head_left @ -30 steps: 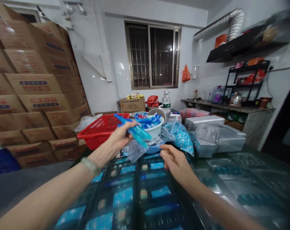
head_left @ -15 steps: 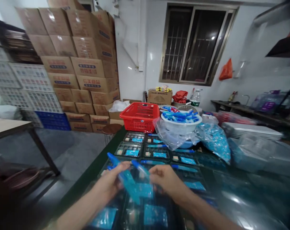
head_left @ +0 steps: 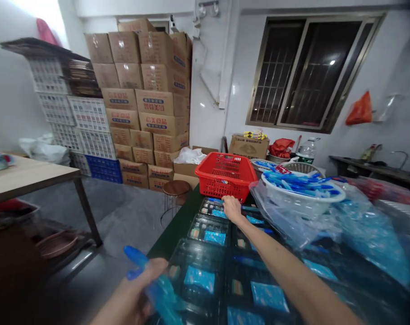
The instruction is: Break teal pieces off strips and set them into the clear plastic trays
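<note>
My left hand (head_left: 137,295) is low at the table's near left edge, closed around a bunch of blue plastic-wrapped sticks (head_left: 150,277). My right hand (head_left: 231,206) reaches far forward, fingers curled down onto the far clear tray (head_left: 214,208) just in front of the red basket (head_left: 225,175); whether it holds anything is hidden. Rows of clear trays (head_left: 206,234) with blue packets cover the dark table. A white bowl (head_left: 301,196) full of blue sticks stands to the right.
Clear bags of blue items (head_left: 370,234) lie at right. Stacked cardboard boxes (head_left: 147,108) and white crates (head_left: 72,122) line the back wall. A round stool (head_left: 176,188) stands by the table's far left corner. A wooden table (head_left: 29,174) stands left.
My right hand left the bunch and reached forward to the far tray by the red basket. My left hand dropped lower left with the blue sticks. The view swung left.
</note>
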Available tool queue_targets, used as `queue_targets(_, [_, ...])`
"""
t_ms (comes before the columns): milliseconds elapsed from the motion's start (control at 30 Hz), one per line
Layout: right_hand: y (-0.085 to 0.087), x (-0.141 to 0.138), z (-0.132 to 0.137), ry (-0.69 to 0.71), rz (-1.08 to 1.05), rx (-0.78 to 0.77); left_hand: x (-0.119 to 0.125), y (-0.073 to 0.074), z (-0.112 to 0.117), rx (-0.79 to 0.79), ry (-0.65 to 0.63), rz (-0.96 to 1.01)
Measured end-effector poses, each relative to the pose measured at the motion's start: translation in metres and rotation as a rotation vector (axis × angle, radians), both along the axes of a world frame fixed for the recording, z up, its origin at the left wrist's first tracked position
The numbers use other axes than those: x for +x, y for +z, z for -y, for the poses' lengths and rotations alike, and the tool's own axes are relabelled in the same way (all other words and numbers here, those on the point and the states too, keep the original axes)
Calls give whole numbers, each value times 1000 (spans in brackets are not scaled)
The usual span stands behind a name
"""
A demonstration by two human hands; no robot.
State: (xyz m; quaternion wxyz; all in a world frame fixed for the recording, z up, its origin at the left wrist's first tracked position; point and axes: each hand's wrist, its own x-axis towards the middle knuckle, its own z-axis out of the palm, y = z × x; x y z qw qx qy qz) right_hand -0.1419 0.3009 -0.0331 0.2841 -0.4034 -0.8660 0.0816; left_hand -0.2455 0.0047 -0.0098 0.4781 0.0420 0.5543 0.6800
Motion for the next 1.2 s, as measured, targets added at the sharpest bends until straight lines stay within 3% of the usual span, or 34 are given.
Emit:
queue_targets(167, [0,-9,-17,-13,116,-21,-6,-3,-2,-49,58,-44])
queue_targets(300, [15,-3,-5,25,93,-71,-3,-3,-13,14,-21,-20])
queue_targets(400, [25,2,33,141,29,-144,2,0,-23,110,-39,7])
queue_targets(600, [24,30,155,526,-101,-422,17,3,-27,182,-43,27])
queue_targets(733, [11,43,197,516,-232,-541,35,-2,-18,171,-145,-82])
queue_targets(933, [15,54,190,487,-367,-702,36,-12,-9,152,-195,-183])
queue_targets(1033, [15,60,167,442,-355,-744,28,-17,-10,150,-173,-115])
queue_targets(1200, [-7,60,123,325,-268,-664,19,-18,-17,128,-116,-27])
